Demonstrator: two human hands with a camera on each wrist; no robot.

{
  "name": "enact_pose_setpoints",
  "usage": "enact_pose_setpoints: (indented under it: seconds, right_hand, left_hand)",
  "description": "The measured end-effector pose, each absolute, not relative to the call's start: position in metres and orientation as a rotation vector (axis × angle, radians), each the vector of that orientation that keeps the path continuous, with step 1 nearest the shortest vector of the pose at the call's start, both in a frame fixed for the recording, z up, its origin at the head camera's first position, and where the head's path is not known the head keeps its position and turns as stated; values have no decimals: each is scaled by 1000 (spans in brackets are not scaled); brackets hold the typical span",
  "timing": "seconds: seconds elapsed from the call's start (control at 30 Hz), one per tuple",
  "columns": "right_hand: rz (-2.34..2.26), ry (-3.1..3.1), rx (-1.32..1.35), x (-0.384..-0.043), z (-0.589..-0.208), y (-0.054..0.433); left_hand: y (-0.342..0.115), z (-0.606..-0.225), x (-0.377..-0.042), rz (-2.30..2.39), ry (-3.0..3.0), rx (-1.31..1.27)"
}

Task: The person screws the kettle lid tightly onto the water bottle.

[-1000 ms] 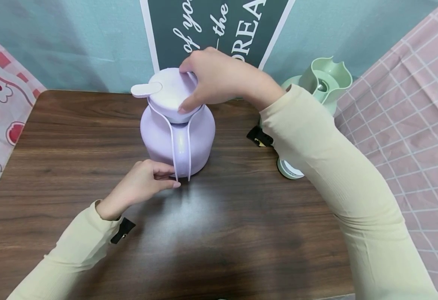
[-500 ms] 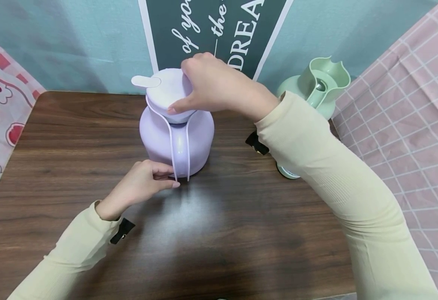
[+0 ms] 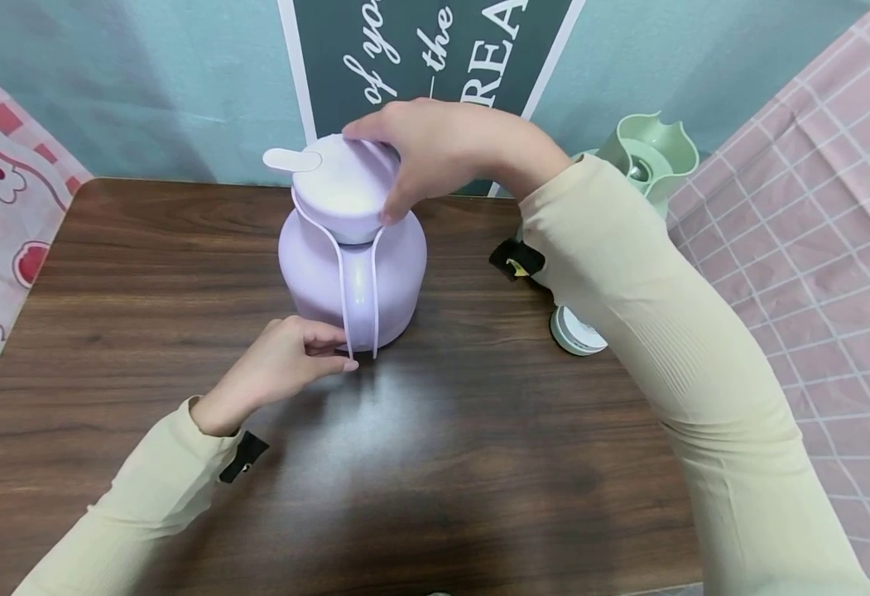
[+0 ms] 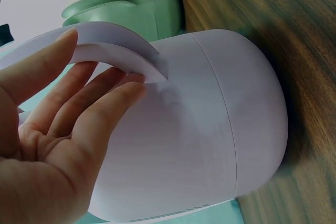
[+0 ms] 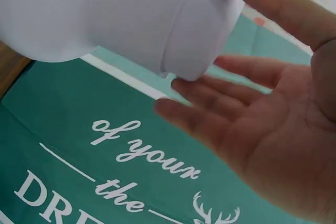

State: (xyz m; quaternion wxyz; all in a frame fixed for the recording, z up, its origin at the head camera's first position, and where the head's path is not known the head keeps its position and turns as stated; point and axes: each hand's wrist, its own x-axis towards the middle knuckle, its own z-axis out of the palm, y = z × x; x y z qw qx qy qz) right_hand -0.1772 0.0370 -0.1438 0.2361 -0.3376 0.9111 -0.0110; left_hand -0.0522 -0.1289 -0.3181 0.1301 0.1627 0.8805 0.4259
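A pale purple thermos jug (image 3: 311,269) stands upright on the wooden table, its handle (image 3: 360,290) turned toward me. My left hand (image 3: 278,362) pinches the handle's lower end between thumb and fingers; the left wrist view shows the fingertips under the curved handle (image 4: 118,35). Over the jug's top, my right hand (image 3: 445,153) grips the round lid (image 3: 341,186), thumb at the front and fingers at the back. A flat tab (image 3: 291,160) sticks out from the lid to the left. From the right wrist view, thumb and fingers straddle the lid's rim (image 5: 202,35).
A green jug (image 3: 646,161) with a wavy open top stands at the back right, partly behind my right sleeve. Nearby lies a round green-and-white disc (image 3: 578,333). A dark lettered sign (image 3: 435,50) hangs behind the purple jug, against blue cloth.
The lid's tab has swung slightly toward the back. My right hand turned round the lid, its thumb going left and then back right. The left hand stays put.
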Motion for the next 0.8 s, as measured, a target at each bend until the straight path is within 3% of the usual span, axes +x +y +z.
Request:
enact_pose_setpoints:
  seconds: [0.8]
  right_hand:
    - [-29,2688,-968,-161,-152,31]
  left_hand:
    - [-129,-318,-53,1243,2547,475]
